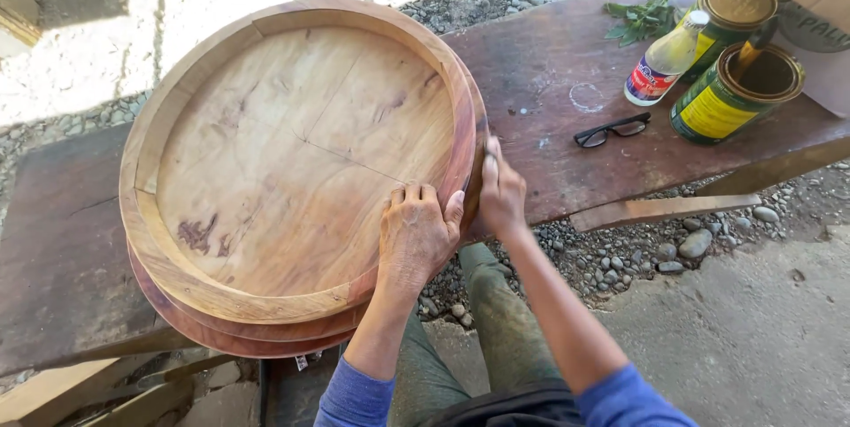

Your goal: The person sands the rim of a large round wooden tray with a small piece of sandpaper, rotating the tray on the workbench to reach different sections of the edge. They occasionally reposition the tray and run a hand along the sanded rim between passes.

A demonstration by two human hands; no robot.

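Gravel and pale sunlit ground lie beyond a dark, worn wooden desk [567, 117] made of heavy planks, with a concrete floor under the person's knees. On the left half of that desk sits a round wooden tray [292, 161], stacked on at least one more like it, whose reddish edge [239, 338] peeks out below. Being round, the tray has no long axis; it lies face up, its open hollow turned toward the camera, and its near edge overhangs the front of the desk. Its flat floor is light, bare wood with a thin crack running across the middle and purple-brown stains near the lower left, while the raised rim is pieced from curved segments that turn redder on the right side. The left hand [416, 232] rests on the near right part of the rim, fingers curled over the edge in a loose grip on the wood. The right hand [500, 192] is pressed against the outer wall of the rim just beside it, fingers together; whether it pinches anything there I cannot tell. Farther right on the desk are black glasses [611, 130], a small bottle [664, 59], two tins [739, 81] and green leaves [642, 18].
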